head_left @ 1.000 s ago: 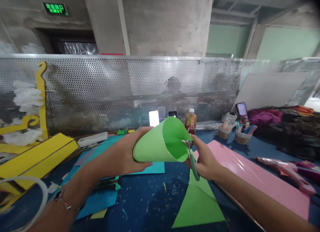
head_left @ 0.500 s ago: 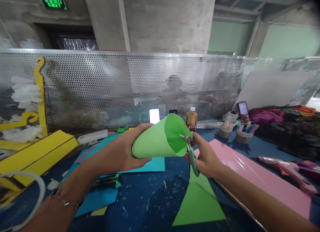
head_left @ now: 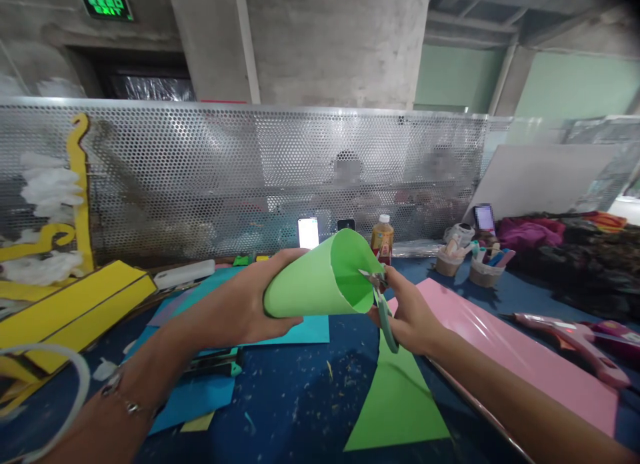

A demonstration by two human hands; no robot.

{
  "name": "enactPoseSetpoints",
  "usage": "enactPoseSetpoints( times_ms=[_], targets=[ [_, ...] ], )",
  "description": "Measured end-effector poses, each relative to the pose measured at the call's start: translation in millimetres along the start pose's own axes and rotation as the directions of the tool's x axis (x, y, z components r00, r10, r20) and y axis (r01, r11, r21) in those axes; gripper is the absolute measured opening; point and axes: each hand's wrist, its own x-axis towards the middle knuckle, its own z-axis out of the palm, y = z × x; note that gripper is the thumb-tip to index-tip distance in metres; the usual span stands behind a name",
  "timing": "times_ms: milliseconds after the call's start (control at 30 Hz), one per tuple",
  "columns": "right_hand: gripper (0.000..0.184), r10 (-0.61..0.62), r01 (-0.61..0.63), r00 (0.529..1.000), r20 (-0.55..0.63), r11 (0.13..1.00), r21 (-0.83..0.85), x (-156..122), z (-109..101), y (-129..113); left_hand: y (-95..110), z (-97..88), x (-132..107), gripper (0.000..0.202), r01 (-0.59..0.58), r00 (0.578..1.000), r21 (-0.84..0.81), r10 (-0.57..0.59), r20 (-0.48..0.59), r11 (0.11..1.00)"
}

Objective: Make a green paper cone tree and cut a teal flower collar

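Note:
A tube of rolled light green paper [head_left: 305, 284] points its wide mouth to the right, raised over the table. Around its back end wraps my left hand [head_left: 253, 294], thumb below and fingers behind. My right hand [head_left: 413, 311] grips scissors [head_left: 385, 324] with grey-green handles. Their blades sit at the right rim of the tube's mouth, one tip showing inside it. Below my right hand, a flat green paper piece [head_left: 400, 404] with a curved edge lies on the table; its upper end is hidden by the hand.
Pink sheet [head_left: 520, 357] and pink glue gun [head_left: 575, 337] lie to the right. Behind stand a drink bottle [head_left: 383, 237], a lit phone [head_left: 309, 233] and cups of pens [head_left: 487, 271]. Blue paper [head_left: 195, 401], a utility knife [head_left: 215, 363] and a yellow box shape [head_left: 75, 311] are left. A perforated metal screen [head_left: 300, 157] bounds the back.
Hands, green tube and scissors keep nearly the same places. The view has shifted very slightly.

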Motion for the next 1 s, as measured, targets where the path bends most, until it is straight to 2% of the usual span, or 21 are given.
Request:
enactPoseSetpoints(
  times_ms=[200,367,500,700,867,1000],
  targets=[
    [0.031,0.039,-0.039,0.999,-0.002,0.997,-0.064,4,-6,-2,-3,-3.2,-1,0.079,0.011,1.0,0.033,-0.01,-0.015,0.999],
    [0.044,0.169,-0.169,0.986,0.008,0.985,-0.024,6,-11,-1,-1,-10.8,-2,0.082,0.023,0.999,0.009,-0.024,0.031,1.0],
    [0.046,0.23,-0.23,0.973,0.033,0.973,-0.001,7,-12,0,2,-19.4,-4,0.085,0.059,0.993,-0.008,-0.058,0.105,0.998],
    [0.04,0.243,-0.261,0.957,0.16,0.96,0.105,8,-9,-5,-8,-25.0,-6,0.097,0.113,0.979,-0.025,-0.107,0.175,0.993],
    [0.038,0.211,-0.259,0.938,0.277,0.954,0.149,5,-6,-10,-20,-21.4,-7,0.105,0.146,0.969,-0.101,-0.122,0.215,0.984],
    [0.039,0.226,-0.289,0.923,0.312,0.941,0.174,3,-1,-9,-21,-16.6,-4,0.103,0.18,0.954,-0.111,-0.145,0.263,0.977]
  ],
)
